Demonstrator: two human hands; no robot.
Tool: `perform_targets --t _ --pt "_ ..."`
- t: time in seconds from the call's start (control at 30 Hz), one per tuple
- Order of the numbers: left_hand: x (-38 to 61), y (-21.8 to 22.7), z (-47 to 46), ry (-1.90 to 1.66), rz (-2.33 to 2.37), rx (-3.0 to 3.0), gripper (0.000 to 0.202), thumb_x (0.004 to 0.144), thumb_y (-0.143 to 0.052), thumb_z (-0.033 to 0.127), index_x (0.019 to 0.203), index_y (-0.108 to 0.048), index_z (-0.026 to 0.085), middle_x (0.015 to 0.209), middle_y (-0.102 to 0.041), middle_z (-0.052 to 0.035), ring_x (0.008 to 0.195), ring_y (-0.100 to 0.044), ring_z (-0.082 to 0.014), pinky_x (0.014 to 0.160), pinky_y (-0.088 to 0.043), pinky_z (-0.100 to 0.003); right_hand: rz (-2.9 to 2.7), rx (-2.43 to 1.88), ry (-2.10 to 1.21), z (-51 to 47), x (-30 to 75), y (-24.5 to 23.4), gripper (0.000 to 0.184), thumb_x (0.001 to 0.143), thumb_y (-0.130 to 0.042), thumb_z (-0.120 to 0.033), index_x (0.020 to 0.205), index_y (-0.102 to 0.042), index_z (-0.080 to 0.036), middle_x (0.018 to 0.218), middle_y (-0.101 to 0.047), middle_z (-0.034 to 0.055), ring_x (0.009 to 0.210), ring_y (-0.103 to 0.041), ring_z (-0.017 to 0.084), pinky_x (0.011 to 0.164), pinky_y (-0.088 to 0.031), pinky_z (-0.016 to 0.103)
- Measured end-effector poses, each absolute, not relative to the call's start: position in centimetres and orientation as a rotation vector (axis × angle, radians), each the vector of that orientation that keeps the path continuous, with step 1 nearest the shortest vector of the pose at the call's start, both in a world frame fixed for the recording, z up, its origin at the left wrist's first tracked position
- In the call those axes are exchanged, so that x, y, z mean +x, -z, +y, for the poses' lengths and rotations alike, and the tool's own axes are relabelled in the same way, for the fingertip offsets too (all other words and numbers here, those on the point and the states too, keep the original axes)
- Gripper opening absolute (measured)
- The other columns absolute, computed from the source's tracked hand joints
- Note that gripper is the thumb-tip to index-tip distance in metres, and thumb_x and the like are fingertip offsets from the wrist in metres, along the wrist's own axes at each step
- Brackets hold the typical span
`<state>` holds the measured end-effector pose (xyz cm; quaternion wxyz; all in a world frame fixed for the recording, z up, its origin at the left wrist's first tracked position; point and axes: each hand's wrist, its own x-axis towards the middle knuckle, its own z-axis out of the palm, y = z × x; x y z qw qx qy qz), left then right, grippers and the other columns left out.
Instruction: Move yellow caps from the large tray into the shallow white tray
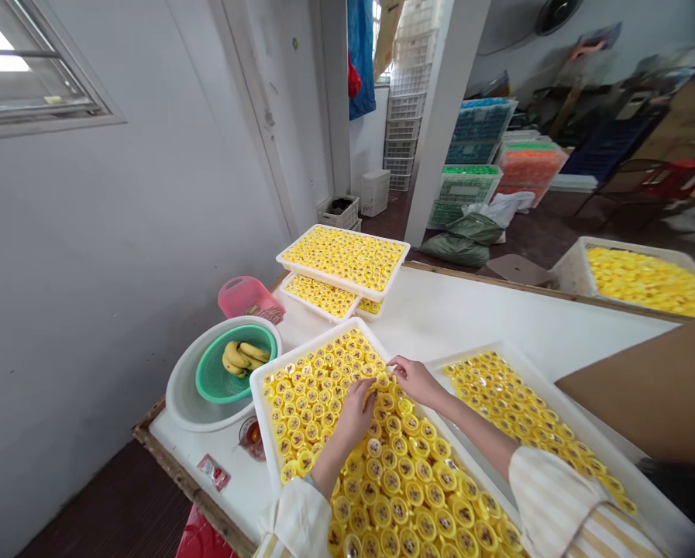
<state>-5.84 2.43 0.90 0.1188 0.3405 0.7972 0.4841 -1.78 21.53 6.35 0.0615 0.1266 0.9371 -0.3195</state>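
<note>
**Both hands down in the cap tray, fingertips nearly meeting**

Nearest: cream striped cloth sleeves (553, 496) on both forearms. Left hand (352, 415) half closed, fingers curled down onto the caps; can't tell if it has hold of one. Right hand (418, 381) narrowly pinched, thumb and fingers together at the caps; hold unclear too.

Under both: round yellow plastic caps (390, 484) with brown centres, packed in a rectangular white plastic tray (258, 418). Tray's long axis runs far left to near right, hands over its far half. Left hand sits nearer the left rim; right forearm crosses the right rim.

Right: second white plastic tray (469, 349), same caps. Left: grey plastic basin (178, 387) holding a green plastic basket (208, 380) of yellow bananas (239, 359).

Further: stacked white cap trays (359, 234) on a white table (486, 325). Far right: white crate (631, 248) heaped with loose yellow caps.
</note>
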Motion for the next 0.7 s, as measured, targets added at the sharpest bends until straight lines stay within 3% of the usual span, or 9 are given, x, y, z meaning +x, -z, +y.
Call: perform_targets --t 0.2,0.3,0.4,0.57,0.7 --pt "-7.9 -2.4 4.2 -1.294 2.407 1.166 0.032 0.092 -0.045 0.014 0.116 -0.063 0.023 0.120 -0.067 -0.0087 0.118 -0.057 -0.0245 0.105 -0.043 -0.050 2.912 0.260 0.920 23.2 1.3 -8.5 0.016 0.090 -0.054 -0.021 0.102 -0.063 -0.018 0.098 -0.064 0.0045 0.097 -0.060 0.019 0.088 -0.048 0.037" --pt "-7.9 -3.1 4.5 -1.214 2.415 1.253 0.031 0.089 -0.048 0.013 0.113 -0.066 0.024 0.118 -0.067 -0.0073 0.117 -0.055 -0.0254 0.106 -0.042 -0.051 2.883 0.192 0.839 23.7 3.5 -8.8 0.020 0.081 -0.056 -0.021 0.099 -0.065 -0.022 0.088 -0.062 0.0031 0.088 -0.061 0.020 0.079 -0.048 0.033" --pt "-7.1 -3.4 4.2 -1.136 2.418 1.328 0.036 0.084 -0.052 0.011 0.114 -0.066 0.024 0.123 -0.064 -0.0077 0.121 -0.051 -0.0270 0.105 -0.043 -0.051 2.865 0.140 0.775 23.5 5.0 -8.5 0.034 0.075 -0.059 -0.019 0.108 -0.063 -0.025 0.096 -0.063 0.0038 0.092 -0.061 0.022 0.077 -0.048 0.031" --pt "-5.3 -3.9 3.7 -1.000 2.431 1.440 0.042 0.077 -0.061 0.012 0.116 -0.066 0.025 0.139 -0.052 -0.0099 0.137 -0.033 -0.0346 0.110 -0.036 -0.058 2.877 0.168 0.691 23.2 5.4 -7.7 0.027 0.079 -0.056 -0.020 0.104 -0.064 -0.025 0.103 -0.063 0.0060 0.091 -0.062 0.022 0.077 -0.048 0.031" --pt "-4.6 -4.0 4.2 -0.927 2.441 1.497 0.037 0.081 -0.059 0.015 0.114 -0.068 0.028 0.143 -0.048 -0.0084 0.139 -0.029 -0.0366 0.112 -0.032 -0.061 2.875 0.196 0.665 22.9 5.1 -7.4 0.021 0.086 -0.051 -0.022 0.099 -0.068 -0.023 0.097 -0.064 0.0056 0.083 -0.063 0.020 0.074 -0.048 0.031"
